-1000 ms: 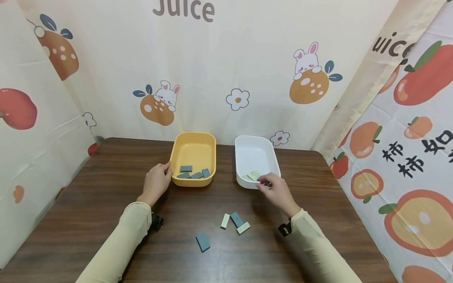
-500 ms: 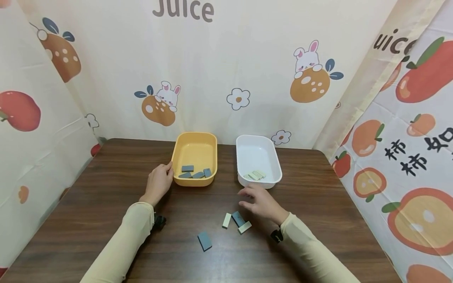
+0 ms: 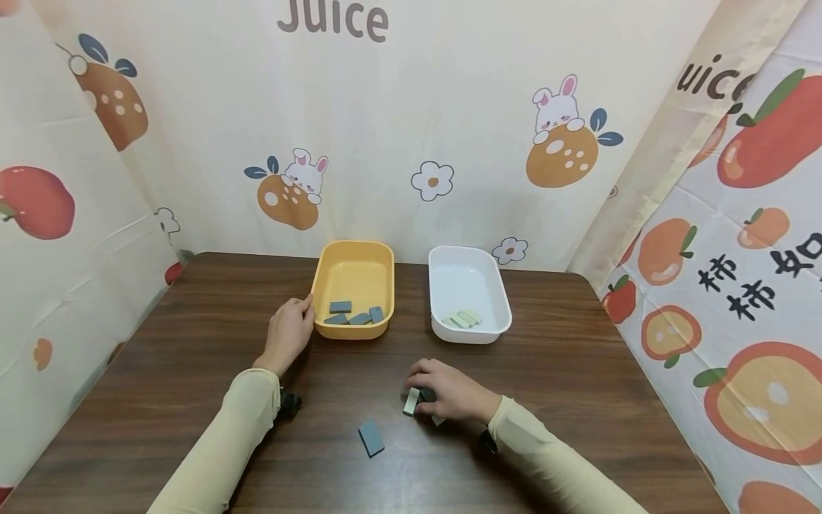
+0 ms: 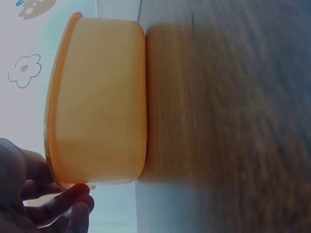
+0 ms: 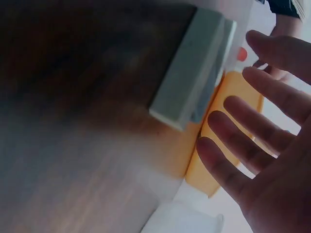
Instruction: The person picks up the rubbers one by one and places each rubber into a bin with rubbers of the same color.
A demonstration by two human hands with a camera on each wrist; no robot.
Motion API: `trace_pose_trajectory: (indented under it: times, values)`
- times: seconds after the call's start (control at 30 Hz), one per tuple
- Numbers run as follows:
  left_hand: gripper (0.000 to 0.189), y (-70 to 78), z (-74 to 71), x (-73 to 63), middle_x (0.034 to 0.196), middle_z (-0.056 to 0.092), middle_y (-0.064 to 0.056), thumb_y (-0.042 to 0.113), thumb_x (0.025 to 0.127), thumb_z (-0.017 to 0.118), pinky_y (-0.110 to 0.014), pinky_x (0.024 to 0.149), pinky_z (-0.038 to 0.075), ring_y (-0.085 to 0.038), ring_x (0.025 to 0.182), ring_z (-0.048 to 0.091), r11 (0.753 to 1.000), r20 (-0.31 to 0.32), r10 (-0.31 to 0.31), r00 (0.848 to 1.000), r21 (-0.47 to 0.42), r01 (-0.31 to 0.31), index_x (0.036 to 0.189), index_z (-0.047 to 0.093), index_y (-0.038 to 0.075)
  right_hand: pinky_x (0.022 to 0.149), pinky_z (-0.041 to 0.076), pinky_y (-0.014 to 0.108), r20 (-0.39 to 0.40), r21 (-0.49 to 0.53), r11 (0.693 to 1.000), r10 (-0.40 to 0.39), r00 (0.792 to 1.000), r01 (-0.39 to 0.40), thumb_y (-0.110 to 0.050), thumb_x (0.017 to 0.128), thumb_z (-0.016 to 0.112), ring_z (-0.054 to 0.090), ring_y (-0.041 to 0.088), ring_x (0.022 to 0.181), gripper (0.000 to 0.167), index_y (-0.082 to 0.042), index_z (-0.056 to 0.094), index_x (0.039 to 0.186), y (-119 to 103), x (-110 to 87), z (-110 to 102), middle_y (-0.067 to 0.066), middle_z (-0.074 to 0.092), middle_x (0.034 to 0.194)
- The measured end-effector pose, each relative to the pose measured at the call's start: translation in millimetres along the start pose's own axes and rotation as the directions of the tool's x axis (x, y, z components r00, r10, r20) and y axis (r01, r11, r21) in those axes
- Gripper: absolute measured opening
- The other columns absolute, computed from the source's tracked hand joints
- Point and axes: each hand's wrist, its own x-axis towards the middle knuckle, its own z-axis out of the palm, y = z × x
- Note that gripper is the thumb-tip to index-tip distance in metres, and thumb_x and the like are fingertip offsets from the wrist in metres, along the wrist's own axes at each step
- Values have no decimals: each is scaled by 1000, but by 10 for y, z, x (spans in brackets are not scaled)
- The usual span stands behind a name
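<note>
My left hand (image 3: 289,332) grips the left rim of a yellow plastic bin (image 3: 353,333); in the left wrist view its fingers pinch one corner of that bin (image 4: 102,97). Inside lie several dark blue-grey rectangular blocks (image 3: 340,307). Over a small group on the table, my right hand (image 3: 454,392) spreads its fingers and holds nothing. A pale green block (image 3: 411,402) shows at its fingertips, while a dark block and another pale block (image 3: 438,420) are partly hidden beneath it. The right wrist view shows a pale block (image 5: 187,73) close up, apart from the straight fingers.
A white bin (image 3: 472,338) with several pale green blocks (image 3: 462,318) stands right of the yellow one. One dark block (image 3: 371,438) lies alone nearer the front. Printed curtains (image 3: 385,128) hang behind and beside the brown table (image 3: 212,314).
My right hand has moved from the white bin's front rim down and left to the blocks on the table. The left hand stays at the yellow bin.
</note>
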Motion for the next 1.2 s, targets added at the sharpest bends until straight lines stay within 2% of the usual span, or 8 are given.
trace_pose_trajectory:
  times: [0.13,0.33,0.57,0.73,0.93,1.2]
  values:
    - [38,-3,10,5,116,65,-26,12,98,49,-55,88,48,-41,101,61,1000,7,-11,1000,-3,11,131,57,-4,93,48,26,36,-40,999,-30,999,32,-18,85,72,56,13,107,24,-17,71,109,-39,23,41,-2,62,114]
    - [38,-6,12,-4,115,66,-25,13,98,50,-54,85,49,-40,97,63,1000,7,-16,1000,-5,16,132,58,-3,88,49,23,24,-97,993,-63,998,65,-15,83,74,58,12,100,19,-16,74,102,-61,53,62,-3,65,108]
    - [37,26,10,-3,115,66,-25,12,98,49,-53,84,50,-40,96,63,1000,3,-7,1000,1,7,131,58,-4,88,50,22,46,-101,990,-97,994,101,-11,82,74,60,12,101,18,-13,76,101,-92,97,55,-2,68,107]
    - [37,17,30,4,114,66,-24,11,98,49,-53,84,49,-40,96,63,1000,-6,-9,1000,-3,9,131,58,-3,85,49,20,56,-110,987,-109,992,114,-11,82,75,60,10,95,17,-13,76,99,-121,139,52,-4,69,100]
    - [36,-5,41,-2,111,67,-24,12,97,52,-53,82,50,-40,92,64,1000,-27,-9,1000,-10,9,129,60,-3,81,49,18,20,-119,989,-85,996,86,-13,84,74,60,9,91,14,-13,75,98,-135,148,59,-4,68,97]
    - [37,1,10,-8,113,66,-25,12,98,51,-54,84,49,-42,96,63,1000,-11,-19,1000,2,19,130,59,-3,75,50,18,-72,-42,999,-32,997,29,-12,85,74,58,9,85,14,-10,74,99,-144,131,-9,-2,65,92]
